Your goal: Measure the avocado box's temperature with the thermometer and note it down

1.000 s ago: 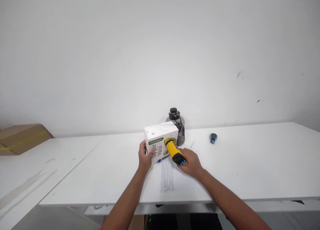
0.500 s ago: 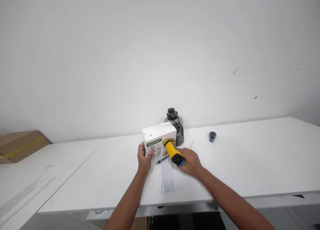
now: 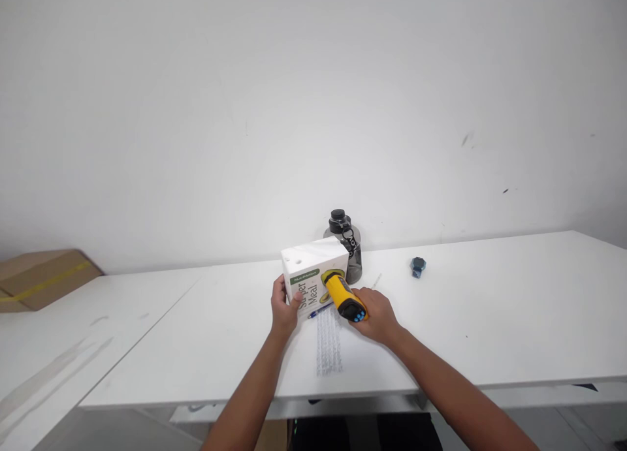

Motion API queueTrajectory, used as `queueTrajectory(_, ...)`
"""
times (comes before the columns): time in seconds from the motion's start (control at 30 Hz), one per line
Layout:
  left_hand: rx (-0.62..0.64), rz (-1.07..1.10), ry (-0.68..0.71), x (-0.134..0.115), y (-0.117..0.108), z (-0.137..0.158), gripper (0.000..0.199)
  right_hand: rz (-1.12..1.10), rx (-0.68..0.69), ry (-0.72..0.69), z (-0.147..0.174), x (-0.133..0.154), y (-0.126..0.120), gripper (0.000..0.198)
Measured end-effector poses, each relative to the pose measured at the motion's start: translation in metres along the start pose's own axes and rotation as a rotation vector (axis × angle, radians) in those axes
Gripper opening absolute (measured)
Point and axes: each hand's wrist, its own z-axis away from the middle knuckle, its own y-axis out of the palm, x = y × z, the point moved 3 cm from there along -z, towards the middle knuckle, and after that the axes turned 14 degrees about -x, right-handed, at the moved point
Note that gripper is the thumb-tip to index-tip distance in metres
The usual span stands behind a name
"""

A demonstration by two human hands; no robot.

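My left hand (image 3: 285, 309) grips the left side of a white box (image 3: 313, 252), thumb on its front. The box bears the words "Super Meal" and avocado pictures and is held tilted. In my right hand (image 3: 376, 315) is a yellow and black handheld barcode scanner (image 3: 343, 297), its head close against the front of the box; I cannot tell whether they touch. Below them lies a sheet of paper (image 3: 329, 353) with dense handwriting. A blue pen (image 3: 317, 312) rests on it, partly hidden by the scanner.
A grey water bottle with a black cap (image 3: 339, 220) stands behind the box, near the wall. To the right on the white table (image 3: 490, 307) lies a blue wristwatch (image 3: 418, 265). A cardboard box with yellow tape (image 3: 46, 281) sits at the far left.
The whole view has shifted slightly. Both hands keep their grips, with the box and scanner in nearly the same places.
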Motion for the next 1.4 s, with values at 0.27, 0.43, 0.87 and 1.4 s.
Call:
queueTrajectory(0.27,0.011,-0.032,0.013,-0.005,0.000,0.000,0.065,0.022,0.033,-0.031,-0.003,-0.008,-0.003,0.029)
queueTrajectory(0.43,0.016,-0.040,0.012,-0.006,0.000,0.000,0.065,0.029,0.053,-0.028,-0.003,-0.010,-0.003,0.030)
queueTrajectory(0.87,0.029,-0.027,-0.009,-0.016,0.005,0.003,0.064,0.025,0.071,-0.016,-0.003,-0.009,-0.004,0.025)
queueTrajectory(1.4,0.116,0.040,-0.087,-0.034,0.009,0.007,0.064,0.026,0.157,0.184,0.000,-0.008,-0.006,0.022)
